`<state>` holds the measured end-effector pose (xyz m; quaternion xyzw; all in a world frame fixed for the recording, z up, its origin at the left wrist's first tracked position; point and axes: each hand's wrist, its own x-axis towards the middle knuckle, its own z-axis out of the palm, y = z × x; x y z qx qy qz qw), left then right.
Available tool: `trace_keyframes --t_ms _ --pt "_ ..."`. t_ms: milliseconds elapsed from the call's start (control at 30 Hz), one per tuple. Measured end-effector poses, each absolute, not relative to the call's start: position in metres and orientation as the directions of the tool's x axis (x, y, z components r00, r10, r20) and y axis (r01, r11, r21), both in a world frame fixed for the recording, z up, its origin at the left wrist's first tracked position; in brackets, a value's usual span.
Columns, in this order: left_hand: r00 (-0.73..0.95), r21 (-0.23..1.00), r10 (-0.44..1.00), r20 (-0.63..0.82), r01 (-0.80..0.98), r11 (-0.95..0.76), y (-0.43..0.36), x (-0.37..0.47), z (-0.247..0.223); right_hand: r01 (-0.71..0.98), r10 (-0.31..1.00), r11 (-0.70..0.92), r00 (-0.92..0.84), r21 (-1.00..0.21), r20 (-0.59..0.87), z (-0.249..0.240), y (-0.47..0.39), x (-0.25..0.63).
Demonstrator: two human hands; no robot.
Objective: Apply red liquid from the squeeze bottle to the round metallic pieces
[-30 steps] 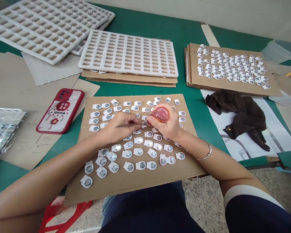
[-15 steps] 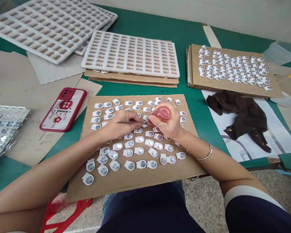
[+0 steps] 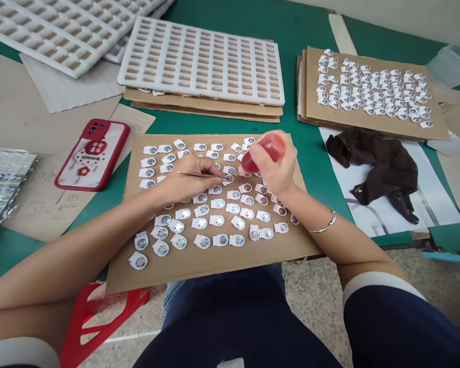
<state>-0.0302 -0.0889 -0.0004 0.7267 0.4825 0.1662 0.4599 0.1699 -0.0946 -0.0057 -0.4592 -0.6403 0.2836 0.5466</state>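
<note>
Near the center of the frame, the right hand [image 3: 280, 174] has drawn the red bottle [image 3: 274, 146] rightward, off the metal tool's [image 3: 195, 175] tip, tilting it more side-on. The cardboard sheet [image 3: 207, 263] now sits higher in view.

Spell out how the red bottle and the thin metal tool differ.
The red bottle is bulbous and translucent; the metal tool is slim and silvery.
The bottle is in the grip of the right hand, the tool in that of the left hand.
Both are held over the cardboard sheet.
</note>
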Motion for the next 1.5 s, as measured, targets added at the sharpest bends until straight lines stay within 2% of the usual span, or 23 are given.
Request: trace_keyframes --t_ms 133,367,633,967,1133,1300,1500 --pt "0.466 0.811 0.873 -0.142 0.561 -0.167 -0.097 -0.025 0.014 0.145 0.913 0.390 0.067 -0.909 0.402 0.006 -0.091 0.177" --pt "0.585 0.693 0.808 -0.075 0.613 -0.380 -0.118 -0.016 0.024 0.371 0.887 0.406 0.057 -0.835 0.457 0.016 -0.094 0.178" --pt "0.614 0.688 0.789 -0.003 0.574 -0.444 -0.129 -0.020 0.012 0.212 0.932 0.342 0.049 -0.915 0.359 0.009 -0.100 0.173" --pt "0.643 0.668 0.760 0.095 0.525 -0.528 -0.128 -0.023 0.002 0.310 0.890 0.407 0.078 -0.859 0.450 0.004 -0.101 0.174" --pt "0.718 0.641 0.686 0.117 0.473 -0.605 -0.132 -0.020 0.008 0.362 0.905 0.393 0.009 -0.845 0.424 0.004 -0.103 0.174" --pt "0.829 0.454 0.533 0.171 0.413 -0.789 -0.142 -0.016 0.007 0.338 0.926 0.368 -0.052 -0.866 0.374 0.000 -0.106 0.169" --pt "0.893 0.033 0.400 0.205 0.402 -0.915 -0.160 -0.009 -0.001 0.339 0.917 0.398 -0.137 -0.852 0.374 -0.001 -0.109 0.163"
